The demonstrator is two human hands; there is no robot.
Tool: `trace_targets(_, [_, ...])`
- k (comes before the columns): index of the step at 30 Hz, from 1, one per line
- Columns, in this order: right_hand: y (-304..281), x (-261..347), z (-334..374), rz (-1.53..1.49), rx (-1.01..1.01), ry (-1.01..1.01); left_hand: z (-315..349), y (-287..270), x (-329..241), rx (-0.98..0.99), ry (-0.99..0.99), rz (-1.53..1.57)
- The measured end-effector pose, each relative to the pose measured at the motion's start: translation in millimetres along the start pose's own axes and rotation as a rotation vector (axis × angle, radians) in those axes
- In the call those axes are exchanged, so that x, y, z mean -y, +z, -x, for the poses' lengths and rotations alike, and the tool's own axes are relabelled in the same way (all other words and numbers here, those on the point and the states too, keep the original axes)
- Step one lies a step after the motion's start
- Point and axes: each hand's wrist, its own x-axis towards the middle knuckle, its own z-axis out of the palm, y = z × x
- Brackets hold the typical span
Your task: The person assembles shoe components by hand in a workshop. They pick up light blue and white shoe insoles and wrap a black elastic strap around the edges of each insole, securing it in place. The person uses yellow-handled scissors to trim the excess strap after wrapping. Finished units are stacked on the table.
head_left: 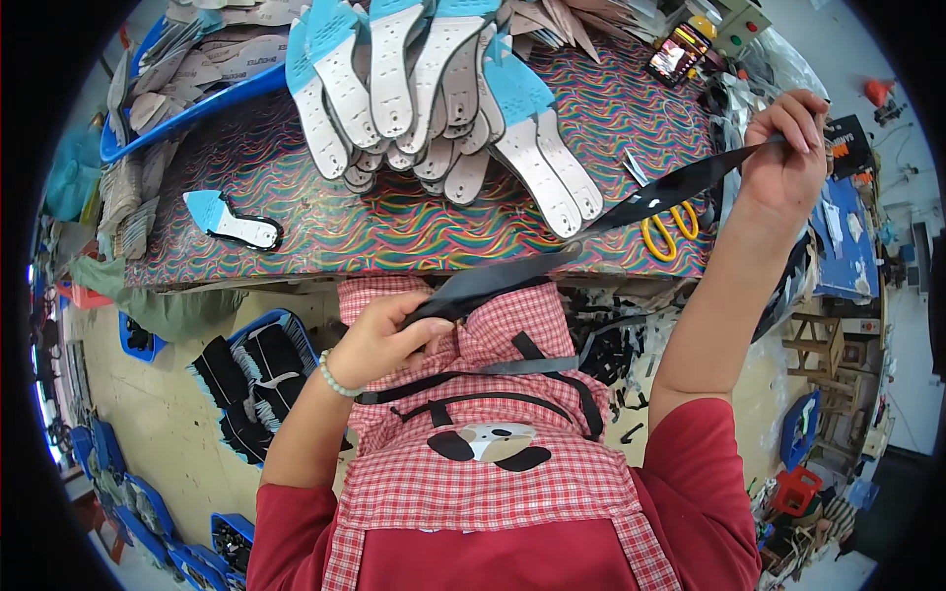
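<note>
A long black strip of thin, glossy material [680, 189] stretches between my two hands, above the table's front edge and my lap. It looks twisted and narrow at its middle; I cannot tell whether it is one piece or two. My left hand [379, 340], with a beaded bracelet at the wrist, pinches the lower end in front of my checked apron. Raised at the right, my right hand [783, 163] grips the other end between thumb and fingers. Scissors with yellow handles [660, 236] lie under the strip's right part.
White and light-blue insoles [394, 103] are piled at the table's back middle. A single insole [236, 225] lies on the patterned cloth [345, 231] at left. A blue tray [197, 113] holds more pieces. A lit phone [678, 54] stands back right. Blue bins stand on the floor.
</note>
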Motion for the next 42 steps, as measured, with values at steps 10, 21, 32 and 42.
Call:
trace_targets(10, [-83,177,-45,0.161,-0.341,-0.502,41,-40,101,-0.627,0.320,-0.444])
trace_targets(21, [34,137,62,0.336,0.111,0.265,81,-39,81,-0.030,0.382,-0.925])
trace_targets(32, [-31,-250,-23,1.755,0.503,-0.190,-147,-150,-175,-0.938,0.518,-1.018])
trace_targets(42, [-36,-197,-26,1.058,0.269,0.284,-33,-139,-170,-0.188,0.864,0.574])
